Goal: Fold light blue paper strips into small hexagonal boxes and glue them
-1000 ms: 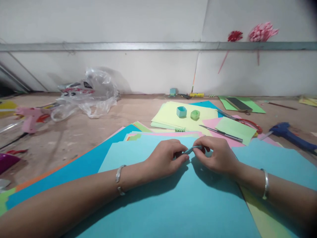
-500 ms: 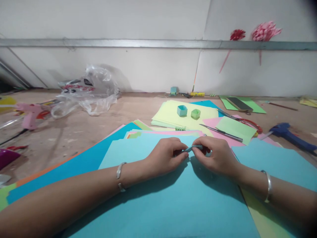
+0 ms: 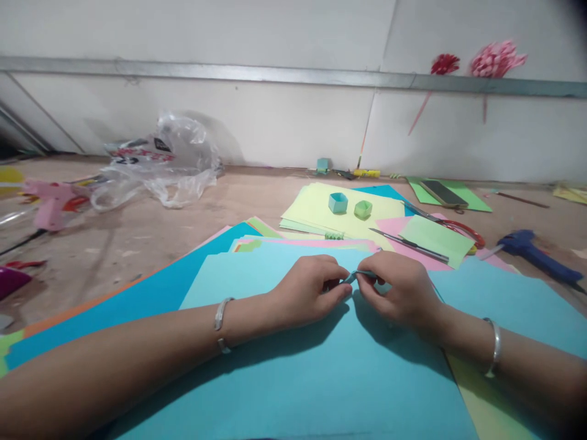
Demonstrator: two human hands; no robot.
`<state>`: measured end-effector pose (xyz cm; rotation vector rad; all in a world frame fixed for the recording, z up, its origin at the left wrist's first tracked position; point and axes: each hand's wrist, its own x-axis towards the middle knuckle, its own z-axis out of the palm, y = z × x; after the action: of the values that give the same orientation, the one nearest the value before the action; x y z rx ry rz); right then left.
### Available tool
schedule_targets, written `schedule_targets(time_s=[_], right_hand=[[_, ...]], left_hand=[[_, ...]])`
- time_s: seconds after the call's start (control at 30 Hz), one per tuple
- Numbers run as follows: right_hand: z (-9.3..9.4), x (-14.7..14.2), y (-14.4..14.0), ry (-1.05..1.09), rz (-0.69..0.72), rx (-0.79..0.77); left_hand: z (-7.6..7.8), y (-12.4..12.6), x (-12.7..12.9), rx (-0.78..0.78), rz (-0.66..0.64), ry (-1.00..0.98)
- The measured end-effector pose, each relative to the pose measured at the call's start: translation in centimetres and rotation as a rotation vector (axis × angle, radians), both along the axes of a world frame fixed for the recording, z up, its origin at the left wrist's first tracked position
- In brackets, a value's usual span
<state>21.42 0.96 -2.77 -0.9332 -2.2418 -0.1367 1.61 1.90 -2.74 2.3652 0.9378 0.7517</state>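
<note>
Left hand (image 3: 306,289): pinches the left part of a small blue paper strip (image 3: 351,277). Right hand (image 3: 401,284): pinches the right part. Holds it over a large light-blue sheet (image 3: 330,379), near the far edge.

The left hand (image 3: 302,290) and right hand (image 3: 403,284) hide both ends of a narrow blue paper strip (image 3: 351,277), so its full shape cannot be told. Each forearm is cut off at its own side of the picture. Toward the left edge of the table (image 3: 247,195), a purple object (image 3: 13,281) is cropped beyond recognition. Print on the plastic bag (image 3: 188,150) blurs; a dark item (image 3: 343,175) by the table's far edge is too small to identify.
</note>
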Motion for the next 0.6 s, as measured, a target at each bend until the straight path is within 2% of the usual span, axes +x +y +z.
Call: schedule_targets(time_s=[0.33,0.6], right_hand=[[-0.3,-0.12,-0.32,0.004,-0.01,0.017],[-0.76,-0.4,-0.5,-0.043,-0.046,0.029]], left_hand=[[0.19,-0.06,0.05,-0.011,-0.073,-0.012],[-0.51,-0.19,-0.09,0.185,-0.121,0.099]])
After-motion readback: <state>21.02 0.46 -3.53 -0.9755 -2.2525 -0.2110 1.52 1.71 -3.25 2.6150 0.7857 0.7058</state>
